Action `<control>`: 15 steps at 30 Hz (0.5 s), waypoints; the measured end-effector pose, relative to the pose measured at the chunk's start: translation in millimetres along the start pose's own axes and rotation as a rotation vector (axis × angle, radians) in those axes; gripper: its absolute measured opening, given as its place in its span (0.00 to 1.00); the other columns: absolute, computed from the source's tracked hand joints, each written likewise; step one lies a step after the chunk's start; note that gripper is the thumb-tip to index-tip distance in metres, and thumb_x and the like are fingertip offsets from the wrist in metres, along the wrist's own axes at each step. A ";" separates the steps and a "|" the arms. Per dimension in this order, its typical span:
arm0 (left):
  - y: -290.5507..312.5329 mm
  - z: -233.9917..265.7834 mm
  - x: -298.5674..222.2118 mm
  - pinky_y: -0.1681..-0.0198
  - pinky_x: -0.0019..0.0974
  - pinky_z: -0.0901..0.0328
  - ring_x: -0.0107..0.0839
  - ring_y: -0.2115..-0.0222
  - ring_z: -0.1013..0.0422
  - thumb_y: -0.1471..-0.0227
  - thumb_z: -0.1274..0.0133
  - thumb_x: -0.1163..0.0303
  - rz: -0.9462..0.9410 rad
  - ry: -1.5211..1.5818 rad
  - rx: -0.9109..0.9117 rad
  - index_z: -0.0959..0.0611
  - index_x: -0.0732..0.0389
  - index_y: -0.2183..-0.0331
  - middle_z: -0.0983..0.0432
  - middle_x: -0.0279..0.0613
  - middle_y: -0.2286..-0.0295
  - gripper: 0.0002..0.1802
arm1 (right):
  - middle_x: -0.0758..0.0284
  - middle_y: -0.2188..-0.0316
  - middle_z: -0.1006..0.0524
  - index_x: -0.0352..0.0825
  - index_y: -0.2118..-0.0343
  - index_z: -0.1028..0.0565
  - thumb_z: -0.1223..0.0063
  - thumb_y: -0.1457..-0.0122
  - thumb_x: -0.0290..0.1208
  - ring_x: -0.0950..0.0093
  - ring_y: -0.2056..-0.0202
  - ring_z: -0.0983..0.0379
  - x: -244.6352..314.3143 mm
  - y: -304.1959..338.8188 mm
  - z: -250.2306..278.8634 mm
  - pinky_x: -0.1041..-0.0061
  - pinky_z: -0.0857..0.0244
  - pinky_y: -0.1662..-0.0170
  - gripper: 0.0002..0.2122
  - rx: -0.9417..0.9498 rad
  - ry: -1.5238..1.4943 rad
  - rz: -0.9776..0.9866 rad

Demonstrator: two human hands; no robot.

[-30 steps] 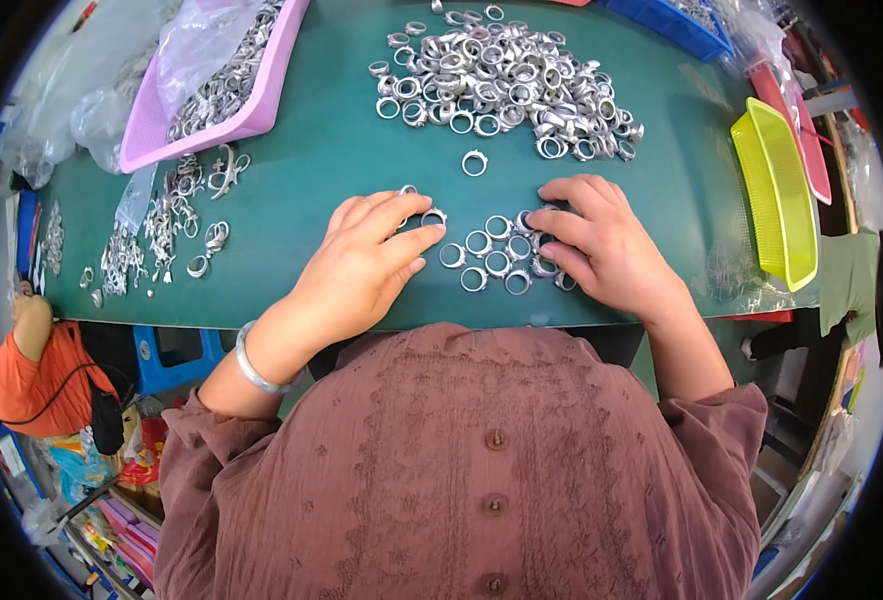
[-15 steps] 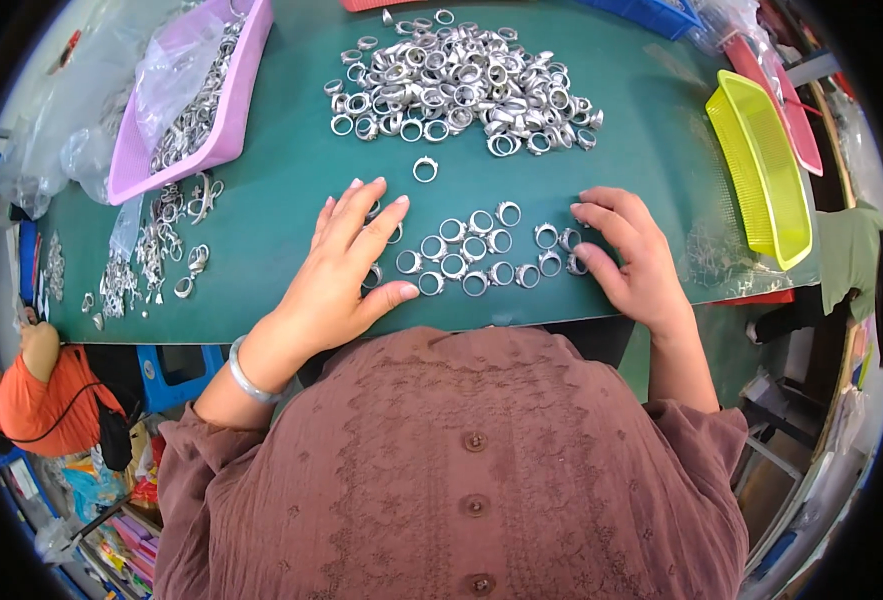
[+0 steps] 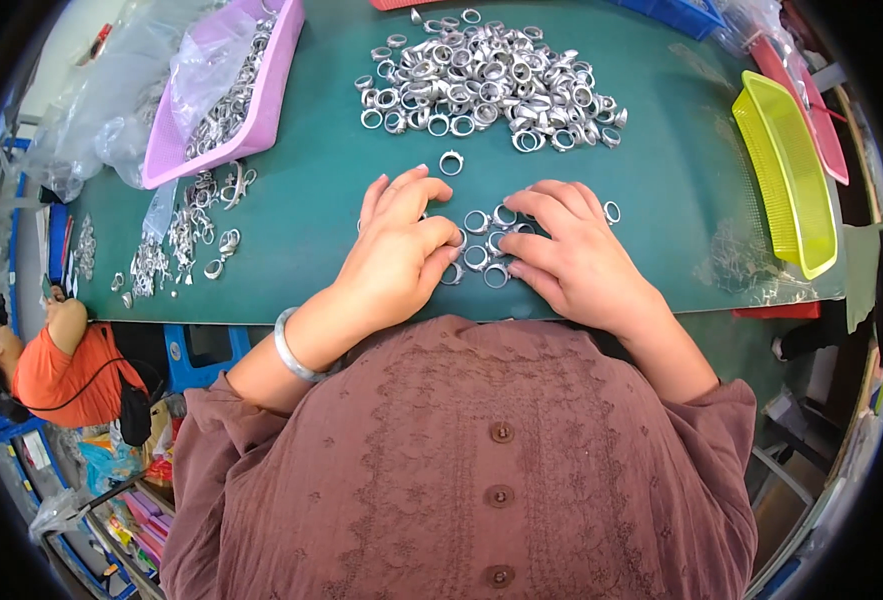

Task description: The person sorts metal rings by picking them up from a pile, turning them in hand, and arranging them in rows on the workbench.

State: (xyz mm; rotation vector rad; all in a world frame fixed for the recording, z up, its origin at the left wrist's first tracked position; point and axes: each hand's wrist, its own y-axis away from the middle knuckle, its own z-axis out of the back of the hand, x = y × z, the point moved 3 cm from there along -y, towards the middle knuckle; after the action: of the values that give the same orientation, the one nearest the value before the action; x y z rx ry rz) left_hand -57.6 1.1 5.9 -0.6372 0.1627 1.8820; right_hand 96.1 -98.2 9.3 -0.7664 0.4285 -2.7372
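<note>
A cluster of silver-coloured rings [image 3: 475, 257] lies on the green table between my hands. My left hand [image 3: 391, 255], with a pale bangle [image 3: 289, 345] at its wrist, rests over the cluster's left side. Its fingers are bent and a little apart, and the index fingertip and thumb touch rings at the edge. From the right, my right hand [image 3: 586, 260] reaches over the cluster with curved, spread fingers, their tips against rings. Some rings are partly hidden under both hands. One single ring [image 3: 450, 163] lies beyond them, and another ring [image 3: 612, 212] sits beside my right hand.
A large heap of rings [image 3: 491, 85] lies farther back. At left stand a purple basket [image 3: 279, 85] of jewellery with plastic bags, and small loose pieces [image 3: 189, 222]. A yellow-green basket [image 3: 783, 170] stands at right. A person in orange [image 3: 76, 375] is at far left.
Both hands have moved inward, toward each other, over the rings. The rings between them are now bunched closer together, with more of them covered. The view has shifted slightly.
</note>
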 end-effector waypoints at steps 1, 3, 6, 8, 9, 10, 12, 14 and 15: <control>-0.2 -0.4 0.2 0.46 0.52 0.56 0.49 0.50 0.45 0.61 0.46 0.76 0.000 -0.003 0.001 0.24 0.61 0.73 0.36 0.45 0.60 0.07 | 0.64 0.61 0.33 0.37 0.72 0.26 0.44 0.59 0.28 0.64 0.57 0.39 -0.1 0.1 -0.3 0.64 0.47 0.54 0.09 -0.003 -0.002 0.001; -0.9 -0.1 0.4 0.47 0.49 0.54 0.49 0.50 0.45 0.60 0.47 0.77 -0.008 -0.020 -0.016 0.24 0.61 0.74 0.36 0.44 0.60 0.05 | 0.64 0.62 0.32 0.36 0.73 0.26 0.44 0.59 0.28 0.64 0.57 0.39 -0.4 0.2 0.1 0.64 0.46 0.54 0.08 -0.018 -0.006 -0.008; 0.3 -1.0 7.4 0.49 0.42 0.49 0.45 0.49 0.44 0.58 0.48 0.77 0.079 0.140 -0.047 0.24 0.61 0.74 0.35 0.43 0.59 0.03 | 0.64 0.62 0.32 0.36 0.72 0.26 0.44 0.59 0.28 0.64 0.57 0.39 0.0 0.1 2.3 0.64 0.46 0.54 0.09 -0.041 -0.008 0.001; 0.3 0.9 13.4 0.51 0.38 0.47 0.40 0.50 0.43 0.56 0.49 0.77 0.171 0.316 -0.060 0.24 0.62 0.74 0.35 0.41 0.59 0.02 | 0.64 0.62 0.32 0.36 0.72 0.27 0.44 0.59 0.27 0.64 0.57 0.39 -0.8 0.6 3.7 0.64 0.46 0.54 0.09 -0.045 -0.010 -0.004; 0.6 2.1 17.0 0.52 0.33 0.46 0.35 0.52 0.42 0.55 0.51 0.77 0.263 0.497 -0.070 0.24 0.62 0.74 0.36 0.40 0.59 0.02 | 0.64 0.62 0.32 0.35 0.71 0.27 0.44 0.59 0.27 0.63 0.57 0.39 -1.3 0.9 4.4 0.64 0.46 0.54 0.09 -0.045 -0.012 -0.013; -0.8 5.1 16.4 0.52 0.33 0.46 0.35 0.52 0.42 0.55 0.51 0.77 0.260 0.490 -0.074 0.24 0.62 0.74 0.36 0.40 0.59 0.02 | 0.64 0.62 0.32 0.35 0.71 0.27 0.44 0.59 0.27 0.63 0.57 0.39 -1.5 1.8 5.5 0.64 0.46 0.54 0.09 -0.050 -0.011 -0.006; -3.1 7.6 16.9 0.55 0.28 0.46 0.27 0.56 0.41 0.52 0.53 0.75 0.378 0.775 -0.025 0.24 0.63 0.73 0.36 0.38 0.59 0.04 | 0.63 0.61 0.33 0.36 0.69 0.28 0.44 0.59 0.27 0.63 0.57 0.39 -2.6 2.9 6.0 0.64 0.46 0.54 0.11 -0.026 -0.011 -0.017; -3.5 9.7 18.0 0.55 0.27 0.45 0.25 0.58 0.40 0.51 0.54 0.74 0.390 0.810 -0.025 0.24 0.63 0.73 0.36 0.37 0.58 0.05 | 0.63 0.61 0.33 0.36 0.68 0.28 0.44 0.58 0.27 0.63 0.57 0.40 -2.6 3.7 6.0 0.64 0.47 0.54 0.12 -0.029 -0.004 -0.012; -3.6 10.1 19.2 0.56 0.26 0.45 0.23 0.60 0.40 0.50 0.54 0.74 0.403 0.850 -0.019 0.23 0.63 0.72 0.36 0.37 0.58 0.06 | 0.63 0.60 0.34 0.36 0.67 0.28 0.44 0.58 0.27 0.63 0.56 0.40 -2.5 3.3 5.7 0.64 0.47 0.54 0.12 -0.028 0.002 -0.012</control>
State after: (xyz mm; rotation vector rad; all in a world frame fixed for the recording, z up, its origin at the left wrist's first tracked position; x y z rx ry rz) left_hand -63.0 22.4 5.5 -1.4750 0.8711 1.8663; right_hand 101.8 -101.6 11.7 -0.7762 0.4643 -2.7490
